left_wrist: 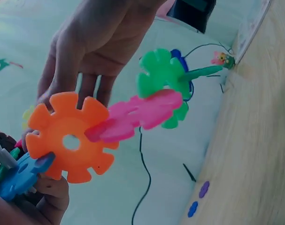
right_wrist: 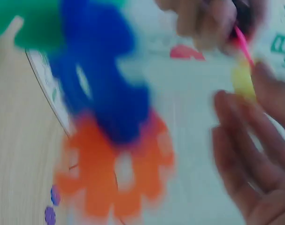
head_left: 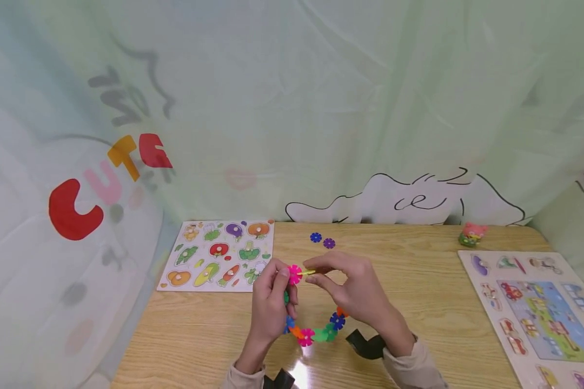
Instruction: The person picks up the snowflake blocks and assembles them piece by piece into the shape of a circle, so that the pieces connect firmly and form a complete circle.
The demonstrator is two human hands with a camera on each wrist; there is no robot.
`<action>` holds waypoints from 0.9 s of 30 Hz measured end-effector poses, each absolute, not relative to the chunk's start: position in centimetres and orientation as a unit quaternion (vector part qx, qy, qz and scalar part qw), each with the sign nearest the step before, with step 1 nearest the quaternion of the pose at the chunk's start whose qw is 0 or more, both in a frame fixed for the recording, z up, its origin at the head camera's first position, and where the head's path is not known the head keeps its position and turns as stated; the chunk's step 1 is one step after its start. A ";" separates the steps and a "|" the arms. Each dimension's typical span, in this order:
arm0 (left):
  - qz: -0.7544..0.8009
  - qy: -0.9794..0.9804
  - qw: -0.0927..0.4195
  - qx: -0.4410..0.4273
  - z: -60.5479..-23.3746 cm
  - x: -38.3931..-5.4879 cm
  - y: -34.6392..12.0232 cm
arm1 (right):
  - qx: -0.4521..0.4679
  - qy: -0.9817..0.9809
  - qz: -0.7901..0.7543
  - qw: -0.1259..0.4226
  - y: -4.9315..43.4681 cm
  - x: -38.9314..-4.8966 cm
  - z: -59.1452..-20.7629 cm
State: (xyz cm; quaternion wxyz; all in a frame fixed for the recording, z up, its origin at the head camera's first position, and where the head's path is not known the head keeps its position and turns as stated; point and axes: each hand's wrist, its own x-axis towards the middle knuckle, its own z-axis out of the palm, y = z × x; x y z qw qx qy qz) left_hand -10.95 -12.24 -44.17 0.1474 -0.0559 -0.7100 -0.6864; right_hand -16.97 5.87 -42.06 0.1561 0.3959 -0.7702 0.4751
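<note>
My left hand (head_left: 269, 305) pinches a pink flower-shaped interlocking disc (head_left: 294, 274) between thumb and fingers. From it a chain of such discs hangs in a curve over the table, with a pink disc (head_left: 306, 337) at its lowest part and a dark blue disc (head_left: 338, 321) towards the right. My right hand (head_left: 362, 286) pinches a yellow disc (right_wrist: 244, 80) edge-on against the pink one. In the left wrist view, an orange disc (left_wrist: 62, 157) hangs between a blue disc (left_wrist: 20, 176) and a pink one. An orange disc (right_wrist: 119, 173) hangs blurred in the right wrist view.
Two loose discs, one blue (head_left: 316, 237) and one purple (head_left: 329, 243), lie towards the back of the wooden table (head_left: 409, 270). A vegetable puzzle board (head_left: 247, 226) lies back left, a vehicle puzzle board (head_left: 486, 270) on the right. Behind it stands a small pink-and-green figure (head_left: 473, 234).
</note>
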 end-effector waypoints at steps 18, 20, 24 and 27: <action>-0.733 -0.668 0.129 0.000 -44.4 -11.8 -15.3 | 0.228 -0.922 0.308 -0.049 7.9 -27.5 -51.6; -0.736 -0.665 0.123 0.004 -44.3 -11.7 -15.2 | 0.222 -0.928 0.294 -0.056 7.0 -28.1 -51.8; -0.740 -0.661 0.120 0.020 -44.3 -11.7 -14.9 | 0.212 -0.937 0.272 -0.056 5.9 -29.0 -51.9; -0.743 -0.657 0.124 0.029 -44.2 -11.7 -14.5 | 0.205 -0.942 0.261 -0.056 5.8 -29.2 -51.9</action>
